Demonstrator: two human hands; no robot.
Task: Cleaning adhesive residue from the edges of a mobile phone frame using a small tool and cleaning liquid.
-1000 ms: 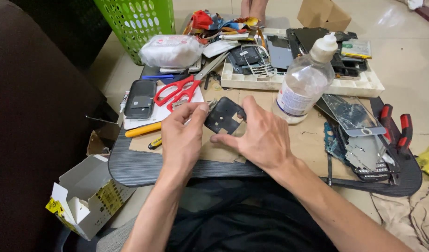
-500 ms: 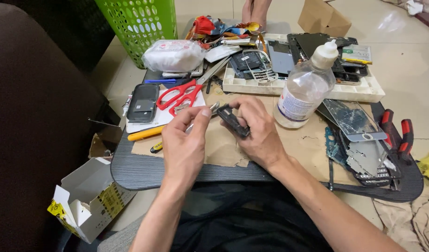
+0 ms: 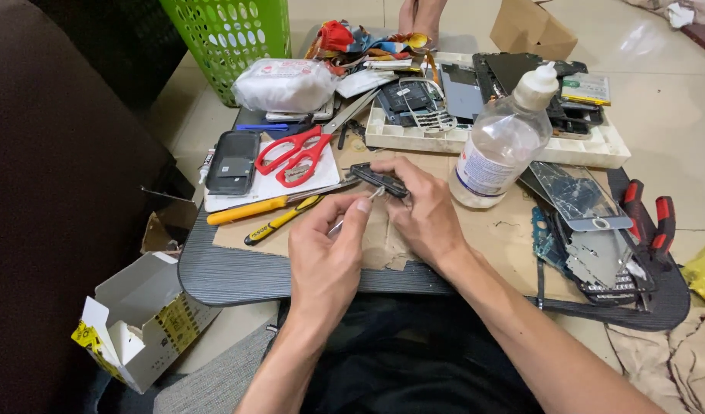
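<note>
Lying edge-on, dark phone part (image 3: 379,179) runs far-left to near-right above cardboard sheet (image 3: 475,234), mid-table; right hand (image 3: 425,215) curled shut around its near-right end; left hand (image 3: 329,253) pinches thin metal tool (image 3: 352,217), tip pointing far-right at the part; red scissors (image 3: 295,153) left, clear bottle (image 3: 502,146) right.

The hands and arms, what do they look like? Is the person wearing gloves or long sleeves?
No gloves and no sleeves show. The left hand and right hand are bare, and both forearms are bare all the way to the bottom of the picture. No rings, watch or bracelet can be seen. The fingernails look short and plain.
</note>
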